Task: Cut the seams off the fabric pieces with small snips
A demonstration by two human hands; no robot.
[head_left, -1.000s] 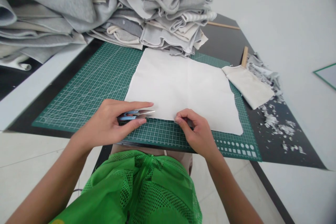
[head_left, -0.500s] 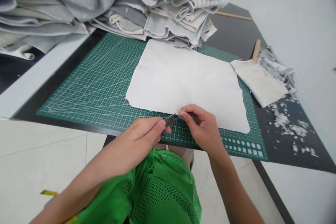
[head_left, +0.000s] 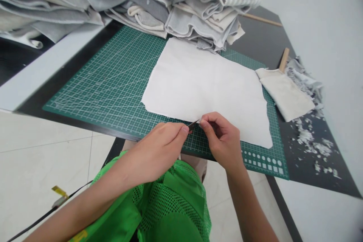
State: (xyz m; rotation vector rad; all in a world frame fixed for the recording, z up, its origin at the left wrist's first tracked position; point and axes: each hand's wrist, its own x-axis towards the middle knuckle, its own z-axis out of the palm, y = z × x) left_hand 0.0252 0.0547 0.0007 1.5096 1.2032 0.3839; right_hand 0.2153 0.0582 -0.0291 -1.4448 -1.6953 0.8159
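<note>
A white fabric sheet [head_left: 207, 87] lies flat on a green cutting mat [head_left: 113, 83]. My right hand [head_left: 222, 141] pinches the sheet's near edge between thumb and fingers. My left hand [head_left: 157, 155] is closed around small thread snips [head_left: 193, 124]; only their metal tips show, touching the fabric edge right beside my right fingertips. Both hands sit at the mat's front border, close together.
A tall heap of grey and cream fabric pieces [head_left: 181, 3] fills the back of the black table [head_left: 255, 41]. A folded cream piece [head_left: 285, 94], a wooden stick [head_left: 284, 59] and fabric scraps [head_left: 312, 136] lie to the right. A white wall stands on the right.
My left hand carried the snips from the mat's left side rightward to the fabric edge at my right fingers. The right hand kept its pinch. The camera view shifted slightly.
</note>
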